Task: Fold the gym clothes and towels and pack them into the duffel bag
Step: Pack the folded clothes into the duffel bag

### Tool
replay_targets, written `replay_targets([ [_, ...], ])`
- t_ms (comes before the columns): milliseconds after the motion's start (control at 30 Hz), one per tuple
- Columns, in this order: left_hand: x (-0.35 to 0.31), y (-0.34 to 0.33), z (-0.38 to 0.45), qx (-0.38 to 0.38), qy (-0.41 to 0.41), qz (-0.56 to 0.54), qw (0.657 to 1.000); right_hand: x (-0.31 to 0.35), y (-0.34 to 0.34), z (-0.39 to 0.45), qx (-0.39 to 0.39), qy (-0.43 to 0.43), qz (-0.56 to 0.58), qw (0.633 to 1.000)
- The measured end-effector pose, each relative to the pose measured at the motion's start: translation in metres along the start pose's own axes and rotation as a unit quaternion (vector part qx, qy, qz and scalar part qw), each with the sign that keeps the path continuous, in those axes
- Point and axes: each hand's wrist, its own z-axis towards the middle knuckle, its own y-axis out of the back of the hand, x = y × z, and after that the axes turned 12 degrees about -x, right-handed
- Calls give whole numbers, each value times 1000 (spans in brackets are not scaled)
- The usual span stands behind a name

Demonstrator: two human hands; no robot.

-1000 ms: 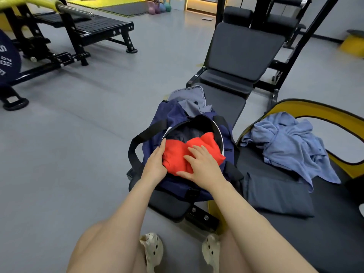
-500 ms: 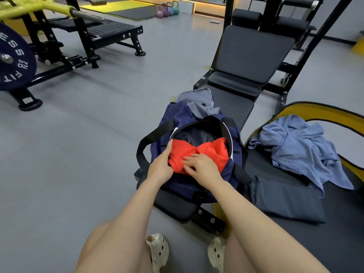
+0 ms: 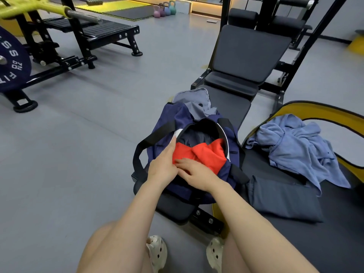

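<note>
A navy duffel bag (image 3: 169,123) lies open on the near end of a black bench pad. A folded red garment (image 3: 206,154) sits in its opening over dark lining. My left hand (image 3: 163,164) lies along the garment's left edge with straight fingers at the bag's rim. My right hand (image 3: 197,172) presses flat on the garment's near edge, fingers pointing left. To the right, a crumpled light-blue garment (image 3: 295,146) lies on a dark mat, with a folded dark grey piece (image 3: 281,198) in front of it. A grey cloth (image 3: 194,99) sticks out at the bag's far end.
The black incline bench (image 3: 246,54) rises behind the bag. A yellow-edged mat (image 3: 315,113) holds the clothes on the right. A weight plate (image 3: 9,60) and black rack stand far left, kettlebells (image 3: 165,9) at the back. Grey floor spreads to the left.
The red garment has gone lower into the bag's opening. My right hand has slid from its middle to its near left edge, close to my left hand.
</note>
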Motion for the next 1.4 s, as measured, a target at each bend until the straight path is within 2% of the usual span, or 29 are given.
replay_targets([
  [67, 2, -7, 3, -26, -51, 75, 996, -3, 16, -3, -166, 42, 22, 985],
  [100, 3, -10, 4, -44, -83, 116, 989, -8, 24, -5, -262, 43, 15, 964],
  [133, 3, -14, 4, -66, -114, 136, 982, -15, 32, -8, -345, 14, 5, 939],
  [200, -1, -22, 4, -91, -165, 129, 974, -29, 47, -15, -430, -100, 1, 897],
  [233, -4, -27, 3, -88, -187, 123, 971, -37, 52, -19, -433, -163, 9, 887],
  [300, -13, -39, 1, -57, -207, 118, 969, -49, 56, -24, -385, -269, 38, 882],
  [400, -28, -60, -2, 38, -169, 84, 981, -57, 57, -28, -302, -321, 17, 898],
  [467, -37, -75, -1, 79, -152, 74, 982, -62, 57, -31, -274, -325, 20, 905],
  [600, -46, -96, 7, 102, -138, 54, 984, -64, 60, -39, -248, -290, 24, 924],
  [667, -49, -97, 8, 91, -164, 89, 978, -64, 61, -42, -253, -279, 13, 926],
  [767, -47, -94, 13, 33, -205, 139, 968, -64, 68, -45, -287, -274, 20, 918],
  [833, -44, -91, 20, 36, -237, 139, 961, -62, 74, -46, -314, -257, 28, 914],
  [933, -39, -92, 24, 120, -279, 40, 952, -56, 79, -49, -336, -230, 32, 913],
  [1000, -39, -90, 25, 177, -270, 11, 946, -53, 82, -50, -339, -218, 26, 915],
  [1067, -38, -87, 30, 208, -226, -31, 951, -53, 83, -52, -341, -214, 26, 915],
  [1100, -38, -86, 32, 197, -194, -70, 958, -53, 84, -52, -339, -216, 28, 915],
  [1167, -37, -88, 37, 121, -148, -124, 974, -55, 82, -52, -336, -221, 36, 915],
  [1233, -39, -93, 41, 48, -136, -69, 987, -56, 80, -50, -331, -226, 38, 915],
  [1267, -40, -96, 41, 42, -127, -16, 991, -56, 79, -50, -330, -225, 37, 916],
  [1333, -45, -101, 39, 70, -130, 86, 985, -56, 77, -50, -328, -220, 35, 918],
  [1400, -49, -105, 37, 108, -185, 129, 968, -58, 76, -50, -324, -216, 33, 921],
])
